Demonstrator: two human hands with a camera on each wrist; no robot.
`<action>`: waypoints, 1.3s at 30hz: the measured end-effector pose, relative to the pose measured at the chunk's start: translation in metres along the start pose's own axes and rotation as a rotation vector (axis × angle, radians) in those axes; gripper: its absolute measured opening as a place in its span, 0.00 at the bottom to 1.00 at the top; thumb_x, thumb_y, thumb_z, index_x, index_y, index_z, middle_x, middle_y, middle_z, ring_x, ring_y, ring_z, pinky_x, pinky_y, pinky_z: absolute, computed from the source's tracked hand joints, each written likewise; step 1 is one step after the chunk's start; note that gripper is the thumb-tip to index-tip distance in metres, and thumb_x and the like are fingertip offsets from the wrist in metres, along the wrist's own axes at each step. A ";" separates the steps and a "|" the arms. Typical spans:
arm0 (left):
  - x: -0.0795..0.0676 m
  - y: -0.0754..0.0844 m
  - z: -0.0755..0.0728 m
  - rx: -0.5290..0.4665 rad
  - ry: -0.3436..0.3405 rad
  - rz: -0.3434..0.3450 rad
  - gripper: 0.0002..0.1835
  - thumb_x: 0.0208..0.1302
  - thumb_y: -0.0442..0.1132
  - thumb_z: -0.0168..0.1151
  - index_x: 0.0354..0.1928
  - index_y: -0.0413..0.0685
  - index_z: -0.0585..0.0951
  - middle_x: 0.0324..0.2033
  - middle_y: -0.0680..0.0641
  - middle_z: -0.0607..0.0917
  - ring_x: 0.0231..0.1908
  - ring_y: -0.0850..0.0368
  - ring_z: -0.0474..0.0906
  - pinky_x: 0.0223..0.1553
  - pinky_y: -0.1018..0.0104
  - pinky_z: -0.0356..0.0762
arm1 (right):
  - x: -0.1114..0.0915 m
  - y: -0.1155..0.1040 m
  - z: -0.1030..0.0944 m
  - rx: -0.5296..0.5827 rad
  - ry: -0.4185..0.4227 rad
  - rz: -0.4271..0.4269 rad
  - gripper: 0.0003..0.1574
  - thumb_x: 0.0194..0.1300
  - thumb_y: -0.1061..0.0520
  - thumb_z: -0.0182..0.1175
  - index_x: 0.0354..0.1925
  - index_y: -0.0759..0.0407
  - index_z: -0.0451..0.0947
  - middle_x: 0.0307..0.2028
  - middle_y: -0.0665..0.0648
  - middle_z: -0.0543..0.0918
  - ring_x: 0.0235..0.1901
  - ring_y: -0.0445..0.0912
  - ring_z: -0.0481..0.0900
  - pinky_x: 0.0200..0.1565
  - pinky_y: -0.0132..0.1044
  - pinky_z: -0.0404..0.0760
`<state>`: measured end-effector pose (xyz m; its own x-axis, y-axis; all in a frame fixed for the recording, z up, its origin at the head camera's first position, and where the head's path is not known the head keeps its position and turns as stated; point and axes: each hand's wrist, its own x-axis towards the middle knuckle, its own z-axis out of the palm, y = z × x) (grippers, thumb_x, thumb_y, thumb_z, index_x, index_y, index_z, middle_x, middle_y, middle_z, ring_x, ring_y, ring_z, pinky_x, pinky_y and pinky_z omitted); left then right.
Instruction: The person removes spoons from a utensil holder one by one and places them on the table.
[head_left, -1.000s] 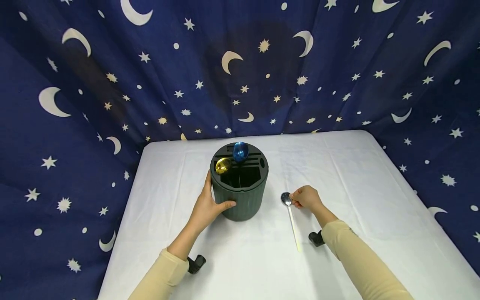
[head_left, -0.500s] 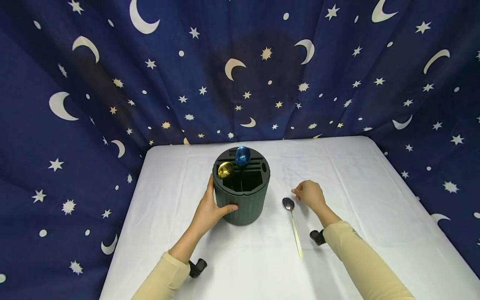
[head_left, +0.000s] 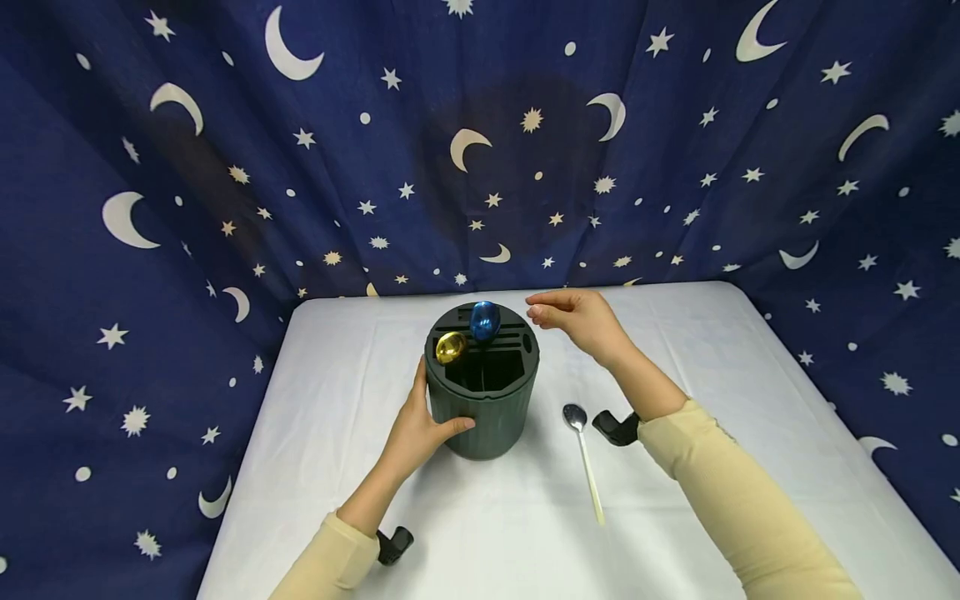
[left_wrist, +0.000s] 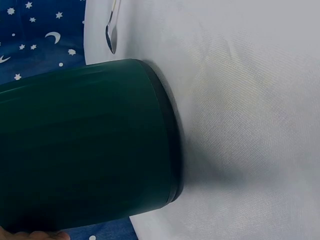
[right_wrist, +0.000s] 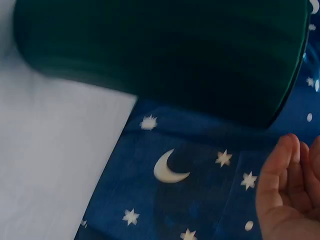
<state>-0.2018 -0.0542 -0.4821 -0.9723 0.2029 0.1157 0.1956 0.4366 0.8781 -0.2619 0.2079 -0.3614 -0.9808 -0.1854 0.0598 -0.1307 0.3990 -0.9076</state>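
White tabletop (head_left: 337, 367) under green holder (head_left: 495, 429). Left hand (head_left: 416, 427) grips holder's left wall, thumb across front; firm, level hold should guard against tipping. Right hand (head_left: 583, 321) near holder's right rim, fingers loosely extended, nothing seen in them; best to clear rim without knocking it. Silver spoon (head_left: 587, 463) lies right of holder. Blue spoon (head_left: 485, 322), gold spoon (head_left: 451, 348) poke from holder's top, bowls uppermost.

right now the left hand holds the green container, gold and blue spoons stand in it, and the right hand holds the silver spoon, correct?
One thing is wrong: the silver spoon isn't in the right hand; it lies on the table, as the head view shows. The rest is right.
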 end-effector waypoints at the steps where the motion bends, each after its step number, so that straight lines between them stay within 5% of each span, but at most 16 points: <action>1: 0.000 0.000 0.000 0.000 0.000 0.002 0.65 0.39 0.62 0.71 0.72 0.63 0.35 0.69 0.45 0.53 0.66 0.47 0.53 0.59 0.43 0.56 | 0.001 -0.003 0.003 0.019 -0.025 -0.001 0.21 0.63 0.55 0.60 0.52 0.66 0.77 0.43 0.62 0.82 0.41 0.51 0.81 0.47 0.42 0.77; 5: 0.000 0.000 0.000 -0.012 0.000 0.009 0.65 0.40 0.61 0.71 0.72 0.62 0.36 0.69 0.45 0.52 0.66 0.47 0.52 0.60 0.44 0.55 | 0.004 -0.010 0.016 0.079 -0.102 -0.006 0.20 0.64 0.59 0.58 0.52 0.69 0.76 0.43 0.63 0.82 0.41 0.50 0.81 0.44 0.39 0.78; 11: 0.001 0.000 0.002 -0.031 -0.012 0.020 0.65 0.40 0.61 0.71 0.72 0.63 0.36 0.69 0.48 0.51 0.66 0.50 0.51 0.61 0.45 0.55 | 0.003 -0.016 0.024 0.005 -0.155 0.028 0.20 0.65 0.59 0.57 0.52 0.69 0.76 0.39 0.62 0.83 0.39 0.49 0.81 0.42 0.38 0.79; 19: 0.000 -0.001 0.002 -0.041 -0.002 0.032 0.64 0.40 0.60 0.72 0.72 0.65 0.36 0.69 0.49 0.52 0.66 0.50 0.51 0.60 0.45 0.55 | 0.004 -0.019 0.033 -0.051 -0.151 0.041 0.17 0.64 0.58 0.59 0.46 0.70 0.79 0.33 0.59 0.83 0.33 0.47 0.80 0.39 0.38 0.79; 28: -0.001 -0.004 0.004 -0.046 0.012 0.065 0.64 0.40 0.60 0.72 0.72 0.64 0.37 0.69 0.48 0.52 0.66 0.48 0.52 0.60 0.45 0.55 | 0.007 -0.018 0.035 0.108 -0.198 0.094 0.13 0.65 0.62 0.56 0.43 0.73 0.77 0.30 0.56 0.81 0.34 0.46 0.79 0.41 0.38 0.78; 39: 0.000 -0.003 0.002 -0.024 0.013 0.047 0.65 0.40 0.61 0.71 0.72 0.63 0.36 0.69 0.47 0.51 0.66 0.48 0.51 0.60 0.44 0.55 | 0.006 -0.030 0.031 0.104 -0.181 0.049 0.14 0.66 0.62 0.55 0.43 0.73 0.77 0.31 0.57 0.80 0.34 0.46 0.78 0.42 0.39 0.78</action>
<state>-0.2023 -0.0533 -0.4854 -0.9638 0.2109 0.1629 0.2379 0.4055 0.8826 -0.2594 0.1667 -0.3470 -0.9424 -0.3304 -0.0526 -0.0589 0.3187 -0.9460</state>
